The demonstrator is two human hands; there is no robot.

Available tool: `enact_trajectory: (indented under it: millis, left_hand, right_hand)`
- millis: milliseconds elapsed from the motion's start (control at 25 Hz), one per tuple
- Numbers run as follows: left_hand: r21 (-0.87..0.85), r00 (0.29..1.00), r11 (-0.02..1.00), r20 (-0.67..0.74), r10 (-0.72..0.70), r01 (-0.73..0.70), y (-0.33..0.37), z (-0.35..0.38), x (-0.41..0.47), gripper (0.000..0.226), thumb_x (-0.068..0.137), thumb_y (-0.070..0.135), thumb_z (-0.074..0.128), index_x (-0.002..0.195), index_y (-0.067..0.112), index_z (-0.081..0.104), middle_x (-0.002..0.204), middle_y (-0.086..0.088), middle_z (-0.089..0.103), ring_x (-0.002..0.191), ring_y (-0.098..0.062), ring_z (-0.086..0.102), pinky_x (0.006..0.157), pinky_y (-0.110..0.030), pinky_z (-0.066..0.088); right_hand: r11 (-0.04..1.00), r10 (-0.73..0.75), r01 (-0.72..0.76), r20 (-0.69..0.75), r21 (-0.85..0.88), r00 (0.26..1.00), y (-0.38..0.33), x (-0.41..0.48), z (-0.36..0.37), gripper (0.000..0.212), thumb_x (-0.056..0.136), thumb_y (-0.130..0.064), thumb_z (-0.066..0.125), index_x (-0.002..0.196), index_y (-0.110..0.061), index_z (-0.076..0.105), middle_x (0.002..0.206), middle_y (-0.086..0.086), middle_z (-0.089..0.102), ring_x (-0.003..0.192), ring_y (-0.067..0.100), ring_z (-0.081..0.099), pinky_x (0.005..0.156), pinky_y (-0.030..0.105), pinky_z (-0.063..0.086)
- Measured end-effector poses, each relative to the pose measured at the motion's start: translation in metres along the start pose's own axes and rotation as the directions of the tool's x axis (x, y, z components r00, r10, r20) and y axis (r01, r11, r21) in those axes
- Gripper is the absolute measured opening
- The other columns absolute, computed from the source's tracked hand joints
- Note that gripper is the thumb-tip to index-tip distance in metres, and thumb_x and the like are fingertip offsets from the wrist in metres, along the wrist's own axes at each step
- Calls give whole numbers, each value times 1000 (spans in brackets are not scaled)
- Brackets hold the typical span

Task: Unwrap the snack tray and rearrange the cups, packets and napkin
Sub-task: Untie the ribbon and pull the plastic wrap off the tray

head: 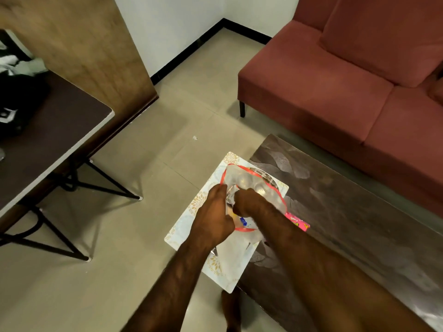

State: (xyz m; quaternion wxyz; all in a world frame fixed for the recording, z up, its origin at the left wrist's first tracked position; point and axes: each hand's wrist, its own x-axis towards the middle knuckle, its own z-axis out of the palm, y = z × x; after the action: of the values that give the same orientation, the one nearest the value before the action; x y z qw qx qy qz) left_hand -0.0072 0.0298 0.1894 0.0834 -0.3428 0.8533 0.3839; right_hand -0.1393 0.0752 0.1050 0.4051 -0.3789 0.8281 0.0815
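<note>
- Tray (227,269): white with a gold floral pattern; it lies on the near left corner of the coffee table (335,212), and its left part overhangs the table edge above the floor (167,116)
- Plastic wrap (251,180): clear film with a red border, sitting on the far half of the tray and bunched up between the two hands
- Contents under the wrap: rounded pale shapes show through the film, too blurred to identify; a small blue-and-white item (243,221) is visible near the right wrist
- Pink packet (298,222): lies at the right edge of the tray, just beside the right forearm, partly on the table top
- Left hand (213,214): over the middle of the tray, fingers curled into a fist, gripping the gathered film at its near left side
- Right hand (247,200): just beside the left hand, fingers curled down into the wrap and gripping it; the fingertips are hidden in the film
- Both forearms reach in from the lower edge of the view and converge on the tray
- Foot (231,307): bare, on the floor at the near corner of the table, below the tray
- Sofa (323,92): red, standing behind the coffee table, well apart from the tray
- Folding table (55,135): dark top, black wire legs, at the left; a dark bag (16,99) rests on it
</note>
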Motion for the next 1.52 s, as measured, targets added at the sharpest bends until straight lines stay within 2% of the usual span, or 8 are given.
enact_trajectory:
  millis: [80,240,360,760,920,1080,1360,1520]
  left_hand:
    - [2,1000,1000,11,9,-9,-3,2,-2,80,84,6,64,153,19,27,160,2,29,144,-22,37,112,-30,34]
    - [14,1000,1000,9,20,-20,-6,7,-1,79,86,9,65,153,21,26,159,4,29,142,-21,40,109,-28,37]
    - [22,1000,999,9,26,-26,-3,7,2,79,88,12,65,154,21,23,160,3,27,144,-21,36,111,-28,34]
    - [-159,999,987,-27,-36,31,18,3,14,67,86,-1,54,149,12,36,155,-7,38,141,-26,39,111,-32,35]
    - [-207,997,977,-48,-54,43,25,1,15,63,83,-7,53,144,8,44,150,-9,44,139,-25,41,103,-18,27]
    - [-210,995,974,-46,-93,81,26,4,15,65,86,-3,57,148,10,41,154,-8,41,138,-27,43,114,-34,35]
    - [-195,995,977,-34,-99,90,26,13,6,70,81,3,57,149,11,39,152,-7,39,124,-38,55,103,-52,48]
    - [-182,989,976,-67,-131,117,31,14,1,65,84,-2,57,146,7,41,149,-11,41,132,-32,47,100,-25,34]
  right_hand:
    - [996,81,-81,1,-48,997,10,18,9,47,101,-18,60,146,-2,57,146,20,59,137,43,56,98,44,48]
    - [995,52,-44,86,-91,995,13,37,22,62,110,-26,49,166,-8,29,170,14,38,155,39,38,128,50,31]
    - [994,70,-74,46,79,996,13,40,31,63,104,-24,57,162,-14,37,165,13,47,150,37,46,124,50,39]
    - [928,186,1,-466,372,865,6,-114,-24,25,92,-11,67,114,-20,74,110,6,78,104,32,74,86,35,57]
    - [529,387,220,-463,820,797,36,-138,-11,45,91,6,60,120,-27,52,105,2,77,96,27,74,83,43,60]
    - [-25,462,299,-255,954,849,71,-149,-1,46,93,20,49,112,-17,70,112,5,80,103,25,77,74,36,65]
    - [-141,722,303,-112,942,683,153,-197,59,21,97,4,64,104,-13,73,101,13,82,79,26,77,74,41,64]
    - [-362,739,299,76,883,669,167,-199,104,23,96,8,60,102,-10,73,83,6,82,63,16,78,56,30,65]
